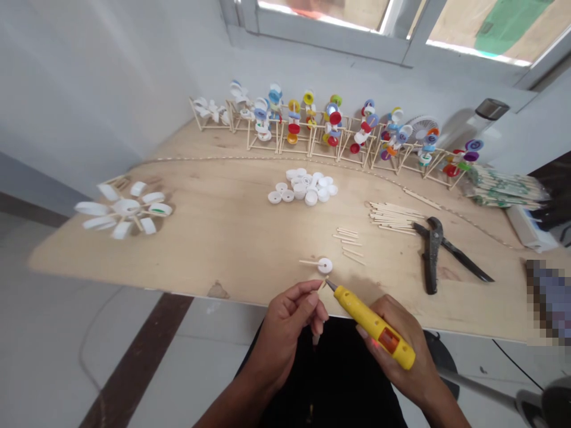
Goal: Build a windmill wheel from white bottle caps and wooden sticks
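The left hand (283, 327) is positioned at the near edge of the pale wooden tabletop (223, 226). Its thumb and index fingers are clamped on a thin pale wooden stick (323, 285), which projects from the fingertips toward the right. The right hand (405, 345) has its fingers closed around a yellow plastic pen-shaped tool with a red-orange window (372, 324). The tool's narrow grey tip is at the stick's exposed end; whether the two touch cannot be determined.

A round white plastic cap with a stick attached (325, 266) lies flat just beyond the left fingertips, apart from them. Farther out, a cluster of white plastic caps (300, 192) is grouped mid-tabletop. Short wooden sticks (350, 242) lie between the single cap and a pile of longer wooden sticks (392, 217); black-handled pliers (432, 252) rest beside this pile. A wheel-shaped assembly of white caps and sticks (127, 207) occupies the left end. Wooden stick frames with multicoloured caps (293, 128) stand in a row along the wall.
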A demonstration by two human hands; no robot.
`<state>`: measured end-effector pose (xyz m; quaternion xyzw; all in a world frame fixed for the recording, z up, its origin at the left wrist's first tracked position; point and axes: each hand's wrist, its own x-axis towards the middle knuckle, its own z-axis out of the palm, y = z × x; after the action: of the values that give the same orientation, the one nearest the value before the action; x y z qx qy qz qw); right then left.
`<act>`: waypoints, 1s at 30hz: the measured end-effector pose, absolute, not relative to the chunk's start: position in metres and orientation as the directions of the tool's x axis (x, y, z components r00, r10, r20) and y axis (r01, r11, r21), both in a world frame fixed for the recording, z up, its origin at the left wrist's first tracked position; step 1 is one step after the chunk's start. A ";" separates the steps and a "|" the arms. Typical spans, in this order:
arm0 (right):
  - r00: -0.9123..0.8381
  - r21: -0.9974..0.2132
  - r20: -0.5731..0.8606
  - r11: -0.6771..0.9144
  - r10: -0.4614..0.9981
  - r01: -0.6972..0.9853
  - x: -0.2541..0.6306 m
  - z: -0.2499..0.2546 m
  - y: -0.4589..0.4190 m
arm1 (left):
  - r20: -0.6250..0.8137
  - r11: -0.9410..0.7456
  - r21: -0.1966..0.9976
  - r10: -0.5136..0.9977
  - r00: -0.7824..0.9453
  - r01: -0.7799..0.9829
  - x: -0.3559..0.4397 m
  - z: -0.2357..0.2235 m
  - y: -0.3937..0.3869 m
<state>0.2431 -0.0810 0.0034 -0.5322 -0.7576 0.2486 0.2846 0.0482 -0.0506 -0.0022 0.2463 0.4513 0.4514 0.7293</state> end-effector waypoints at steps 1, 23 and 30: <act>-0.260 -0.680 0.169 0.304 0.951 0.667 0.243 0.004 -0.080 | -0.437 0.473 0.769 0.880 0.186 -0.431 0.048 -0.002 -0.051; -0.216 -0.699 0.218 0.307 0.952 0.646 0.242 0.005 -0.082 | -0.473 0.506 0.720 0.858 0.198 -0.475 0.048 0.003 -0.052; -0.257 -0.677 0.204 0.326 0.945 0.660 0.237 0.010 -0.083 | -0.492 0.512 0.709 0.852 0.181 -0.486 0.049 0.004 -0.052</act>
<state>0.2372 -0.0835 0.0100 -0.5303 -0.7566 0.2366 0.3005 0.0494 -0.0519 0.0042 0.2015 0.4541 0.4510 0.7414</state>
